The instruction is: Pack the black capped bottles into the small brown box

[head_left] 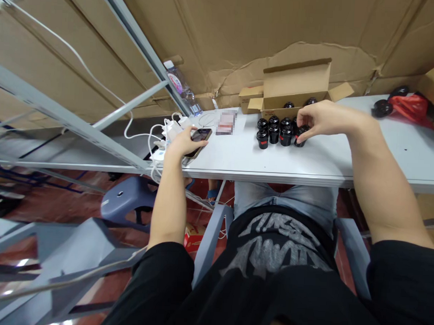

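Observation:
My left hand point(184, 143) rests on a dark phone point(199, 137) at the left end of the white table point(310, 159), thumb and fingers curled around its edges. My right hand point(321, 120) reaches over a cluster of several small black cylindrical parts point(274, 131) standing upright on the table. Its fingertips pinch the rightmost black part point(300, 136). Behind the cluster an open cardboard box point(295, 87) holds more of the same black parts.
White chargers and cables point(166, 134) lie beside the phone. A plastic bottle point(179, 84) leans against the cardboard wall. A red bag with black parts point(402, 106) lies far right. A grey stool point(129, 199) and metal frame bars stand at left.

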`<state>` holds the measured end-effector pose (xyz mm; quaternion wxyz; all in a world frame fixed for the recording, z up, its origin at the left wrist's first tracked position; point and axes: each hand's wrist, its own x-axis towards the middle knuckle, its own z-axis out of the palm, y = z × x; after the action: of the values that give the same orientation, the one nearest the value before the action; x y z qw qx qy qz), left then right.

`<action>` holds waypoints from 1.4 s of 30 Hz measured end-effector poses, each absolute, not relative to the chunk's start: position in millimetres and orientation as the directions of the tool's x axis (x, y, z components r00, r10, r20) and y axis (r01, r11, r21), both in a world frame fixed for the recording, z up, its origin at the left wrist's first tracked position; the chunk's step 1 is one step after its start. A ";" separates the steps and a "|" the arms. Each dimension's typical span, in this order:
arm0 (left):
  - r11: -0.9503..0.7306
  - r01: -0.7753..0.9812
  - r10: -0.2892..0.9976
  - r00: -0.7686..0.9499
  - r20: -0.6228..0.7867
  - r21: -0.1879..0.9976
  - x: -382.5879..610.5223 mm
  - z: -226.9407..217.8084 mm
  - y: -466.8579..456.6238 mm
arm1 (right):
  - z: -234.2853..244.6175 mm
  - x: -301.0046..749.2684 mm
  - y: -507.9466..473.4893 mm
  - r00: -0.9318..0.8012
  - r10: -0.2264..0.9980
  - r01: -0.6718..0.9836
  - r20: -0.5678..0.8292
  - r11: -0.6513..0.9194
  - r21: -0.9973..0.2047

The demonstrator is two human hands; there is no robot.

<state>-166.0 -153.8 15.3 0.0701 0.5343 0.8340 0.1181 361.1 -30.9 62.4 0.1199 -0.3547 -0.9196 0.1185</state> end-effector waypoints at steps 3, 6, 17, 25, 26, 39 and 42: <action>0.412 0.879 0.904 -0.428 0.012 0.241 -159.0 23.5 -158.5 | 55.6 355.9 -25.1 -0.716 0.688 0.650 0.117 0.719 -0.247; 0.346 0.921 0.904 -0.378 0.200 0.178 -139.4 36.2 -164.4 | 48.9 350.4 -21.2 -0.717 0.679 0.653 0.158 0.733 -0.190; -0.668 0.734 0.694 0.557 0.456 0.121 40.2 11.9 -75.8 | 71.9 368.3 -32.9 -0.543 0.764 0.651 0.349 0.646 -0.399; -0.743 0.659 0.631 0.632 0.450 0.117 33.0 0.5 -51.3 | 76.3 373.9 55.9 -0.466 0.846 0.799 0.261 0.528 -0.286; -0.744 0.655 0.631 0.623 0.463 0.132 29.2 -0.7 -51.9 | 73.9 371.4 67.5 -0.462 0.859 0.827 0.222 0.507 -0.243; -0.674 0.688 0.685 0.446 0.576 0.269 7.0 10.3 -40.0 | 58.8 360.8 63.9 -0.412 0.858 0.831 0.308 0.492 -0.259; -0.646 0.715 0.690 0.397 0.605 0.268 26.4 26.1 -13.8 | 71.0 369.9 42.1 -0.388 0.843 0.802 0.372 0.508 -0.314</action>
<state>26.4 -13.8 26.1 -0.0174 0.8356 0.4203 0.3532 369.9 42.1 71.0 0.2484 -0.4945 -0.8319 0.0413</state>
